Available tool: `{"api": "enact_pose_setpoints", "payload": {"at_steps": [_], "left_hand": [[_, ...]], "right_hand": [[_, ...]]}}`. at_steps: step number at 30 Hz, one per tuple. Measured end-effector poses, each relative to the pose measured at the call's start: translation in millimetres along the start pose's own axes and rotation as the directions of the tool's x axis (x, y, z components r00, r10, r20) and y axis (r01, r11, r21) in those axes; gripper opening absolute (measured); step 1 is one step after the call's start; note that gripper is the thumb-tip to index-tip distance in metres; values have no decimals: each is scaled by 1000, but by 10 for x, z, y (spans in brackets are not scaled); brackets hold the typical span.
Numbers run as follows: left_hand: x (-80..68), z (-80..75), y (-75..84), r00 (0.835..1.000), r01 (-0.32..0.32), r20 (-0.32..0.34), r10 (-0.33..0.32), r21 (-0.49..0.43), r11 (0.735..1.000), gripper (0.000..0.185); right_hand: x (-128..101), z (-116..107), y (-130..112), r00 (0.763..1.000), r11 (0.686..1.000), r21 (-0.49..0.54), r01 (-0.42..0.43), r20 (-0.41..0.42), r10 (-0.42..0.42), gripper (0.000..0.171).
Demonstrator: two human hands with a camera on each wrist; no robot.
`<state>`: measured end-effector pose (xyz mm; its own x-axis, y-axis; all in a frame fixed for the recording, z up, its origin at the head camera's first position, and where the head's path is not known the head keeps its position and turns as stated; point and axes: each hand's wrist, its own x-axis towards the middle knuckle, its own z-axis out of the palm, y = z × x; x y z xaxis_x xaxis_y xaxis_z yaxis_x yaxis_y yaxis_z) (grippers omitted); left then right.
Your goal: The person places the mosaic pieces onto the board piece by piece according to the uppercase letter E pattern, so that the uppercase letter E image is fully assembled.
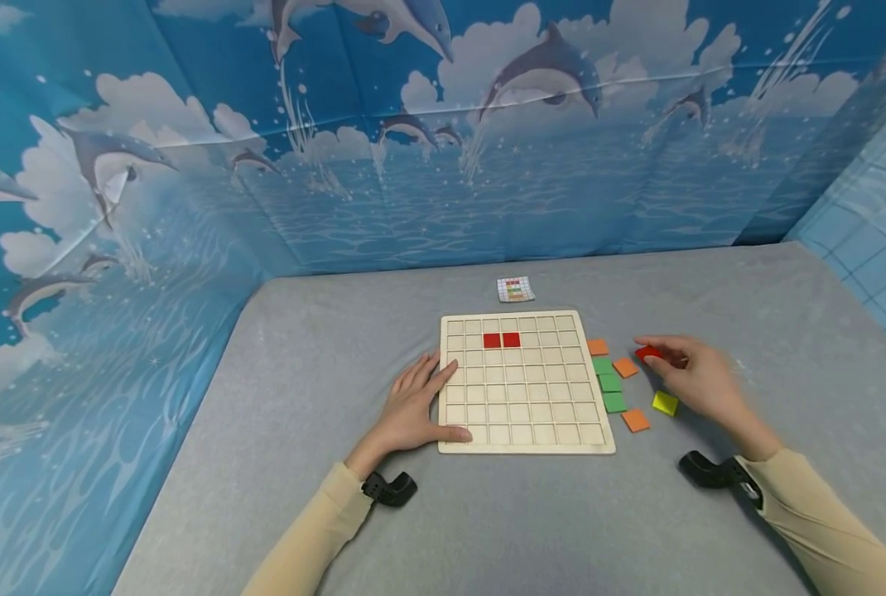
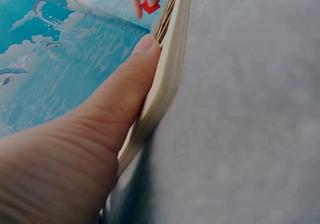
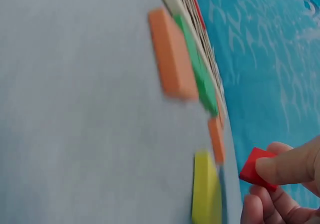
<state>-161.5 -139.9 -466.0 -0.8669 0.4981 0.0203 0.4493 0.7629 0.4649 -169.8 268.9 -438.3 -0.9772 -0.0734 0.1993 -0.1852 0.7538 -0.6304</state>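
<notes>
1. One pale wooden square grid board [image 1: 527,382] lies near the middle of the grey desk [image 1: 711,530].
2. Two red square tiles [image 1: 501,339] sit side by side in the board's second row from its far edge.
3. One more red square tile [image 1: 647,353] is off the board, to its right.
4. Three orange square tiles [image 1: 625,367] lie along the board's right edge.
5. Three green square tiles [image 1: 609,382] lie there too.
6. One yellow square tile [image 1: 665,403].
7. One small printed pattern card [image 1: 515,289] lies beyond the board's far edge.
8. Two hands [image 1: 413,406].
</notes>
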Motion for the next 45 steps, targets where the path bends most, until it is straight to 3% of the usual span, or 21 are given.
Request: {"api": "enact_pose_setpoints", "payload": {"at_steps": [11,20,34,45], "left_hand": [[2,-1,-5,1000,1,-6,-1,7,1000,107],[2,1,-3,1000,7,-5,-7,9,1000,107],[-9,-13,8,1000,7,-6,-7,2,1000,107],[-19,-4,-2,1000,-16,-20,16,3,1000,107]], "right_hand": [[200,257,-387,990,985,127,117,64,-125,33],[398,434,-573,988,980,163,114,88,-129,11],[622,662,-801,973,974,180,139,157,-168,13],[675,769,-801,966,975,176,138,192,-172,12]]}}
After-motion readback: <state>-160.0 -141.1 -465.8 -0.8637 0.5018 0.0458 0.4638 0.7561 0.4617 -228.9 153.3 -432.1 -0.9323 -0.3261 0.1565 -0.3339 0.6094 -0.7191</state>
